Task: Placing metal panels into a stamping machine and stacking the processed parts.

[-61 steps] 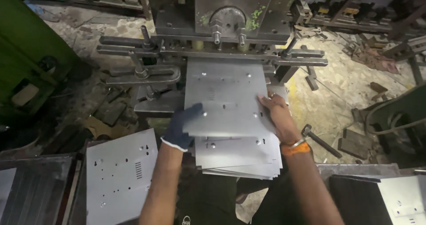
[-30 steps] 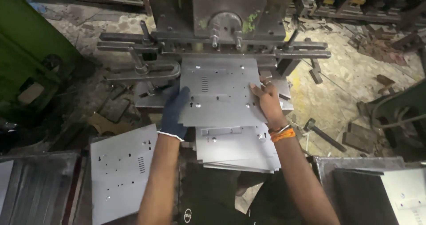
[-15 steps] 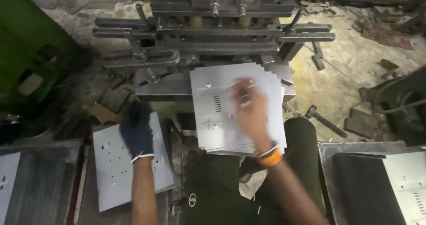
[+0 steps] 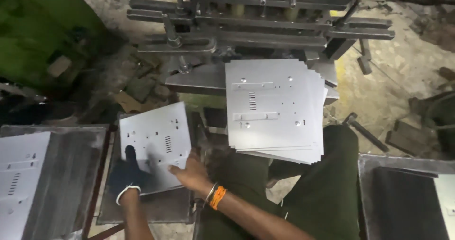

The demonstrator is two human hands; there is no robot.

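A punched grey metal sheet with holes and a slot grille lies on a low pile at the left. My left hand, in a dark glove, grips its lower left corner with a finger lying on top. At the sheet's lower right edge is my bare right hand, with an orange band on its wrist, holding the sheet there. A fanned stack of similar metal sheets rests on the bed of the press, right of both hands, with nothing touching it.
A dark metal bin at the left holds another punched sheet. A second bin stands at the lower right. My legs in dark green trousers are below the stack. Metal scraps litter the dirt floor.
My right hand left the stack on the press and came down left onto the single sheet. My left hand stayed on that sheet. The view tilted down and left.
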